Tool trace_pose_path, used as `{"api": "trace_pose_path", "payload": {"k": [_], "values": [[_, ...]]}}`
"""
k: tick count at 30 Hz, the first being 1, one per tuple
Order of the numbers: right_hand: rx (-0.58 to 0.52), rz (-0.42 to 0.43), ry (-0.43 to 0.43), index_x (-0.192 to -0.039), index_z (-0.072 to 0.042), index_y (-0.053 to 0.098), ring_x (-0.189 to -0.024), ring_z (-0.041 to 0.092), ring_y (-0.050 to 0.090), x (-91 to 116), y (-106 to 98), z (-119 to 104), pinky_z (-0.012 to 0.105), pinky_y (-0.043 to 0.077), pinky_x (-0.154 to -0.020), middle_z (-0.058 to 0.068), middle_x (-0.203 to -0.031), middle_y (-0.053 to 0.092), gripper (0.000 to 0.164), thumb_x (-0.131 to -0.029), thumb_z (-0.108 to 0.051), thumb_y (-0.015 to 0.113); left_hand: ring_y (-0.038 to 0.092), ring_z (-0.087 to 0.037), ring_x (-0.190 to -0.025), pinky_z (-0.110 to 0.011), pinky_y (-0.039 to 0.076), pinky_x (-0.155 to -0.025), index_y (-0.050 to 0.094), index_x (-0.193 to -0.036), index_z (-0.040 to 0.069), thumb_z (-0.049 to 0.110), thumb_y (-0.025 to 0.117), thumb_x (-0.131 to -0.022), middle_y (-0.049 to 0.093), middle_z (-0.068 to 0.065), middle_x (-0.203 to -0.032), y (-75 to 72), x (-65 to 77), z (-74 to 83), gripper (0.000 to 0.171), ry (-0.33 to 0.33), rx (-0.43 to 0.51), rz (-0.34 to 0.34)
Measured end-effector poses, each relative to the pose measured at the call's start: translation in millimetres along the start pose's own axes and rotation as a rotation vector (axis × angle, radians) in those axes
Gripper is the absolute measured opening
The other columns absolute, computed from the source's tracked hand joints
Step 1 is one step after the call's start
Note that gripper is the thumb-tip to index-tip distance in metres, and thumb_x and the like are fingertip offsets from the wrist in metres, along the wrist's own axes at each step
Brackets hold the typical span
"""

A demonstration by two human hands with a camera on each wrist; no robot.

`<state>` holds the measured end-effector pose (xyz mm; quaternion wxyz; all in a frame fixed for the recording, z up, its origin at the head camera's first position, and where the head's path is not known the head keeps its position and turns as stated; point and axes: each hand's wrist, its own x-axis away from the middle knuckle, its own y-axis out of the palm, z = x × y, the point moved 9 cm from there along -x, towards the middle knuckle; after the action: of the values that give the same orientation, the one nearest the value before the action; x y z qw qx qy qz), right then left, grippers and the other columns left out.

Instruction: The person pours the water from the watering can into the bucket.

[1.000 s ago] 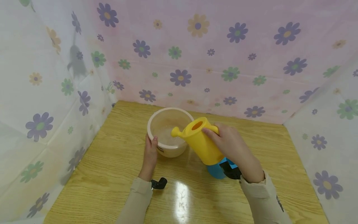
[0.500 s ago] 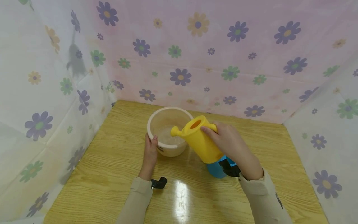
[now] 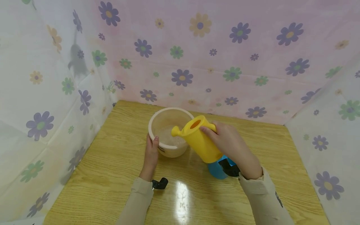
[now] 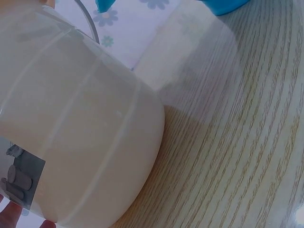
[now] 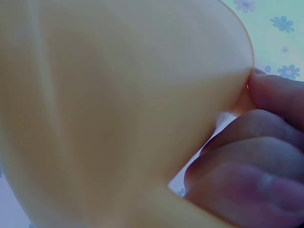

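A cream plastic basin (image 3: 172, 152) stands upright on the wooden table. My left hand (image 3: 151, 157) grips its near left side, thumb over the rim and fingers against the outer wall. In the left wrist view the basin's ribbed wall (image 4: 95, 114) fills much of the picture, with fingertips at the lower left. My right hand (image 3: 232, 145) holds a yellow watering can (image 3: 203, 146) by its handle, thumb near the top opening. The can tilts left, its spout over the basin, where the bottom looks bubbly. Curled fingers (image 5: 247, 171) show round the handle in the right wrist view.
A blue object (image 3: 217, 171) stands on the table (image 3: 112, 181) below the watering can, partly hidden by it and the right wrist's black camera (image 3: 229, 168). Another black camera (image 3: 160, 183) sits on the left wrist. Flower-patterned sheets (image 3: 202, 62) enclose the back and sides.
The watering can and right hand have shifted slightly left and up, still tilted over the basin. Bubbles now show more at the basin's bottom. The left hand stays in place.
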<state>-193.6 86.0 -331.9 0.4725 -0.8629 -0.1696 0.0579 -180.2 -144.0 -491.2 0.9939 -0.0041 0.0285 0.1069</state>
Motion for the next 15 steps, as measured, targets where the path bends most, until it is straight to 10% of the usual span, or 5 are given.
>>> {"api": "trace_pose_path", "payload": {"k": [15], "values": [[-0.002, -0.008, -0.013, -0.079, -0.009, 0.053, -0.053, 0.017, 0.049, -3.5, 0.7, -4.1, 0.029, 0.042, -0.051, 0.005, -0.063, 0.051, 0.052, -0.088, -0.059, 0.041, 0.029, -0.034, -0.133, -0.047, 0.022, -0.109, 0.013, -0.147, 0.009, 0.029, 0.036, -0.096, 0.024, -0.02, -0.147, -1.1, -0.5, -2.7, 0.06, -0.009, 0.001, -0.002]]}}
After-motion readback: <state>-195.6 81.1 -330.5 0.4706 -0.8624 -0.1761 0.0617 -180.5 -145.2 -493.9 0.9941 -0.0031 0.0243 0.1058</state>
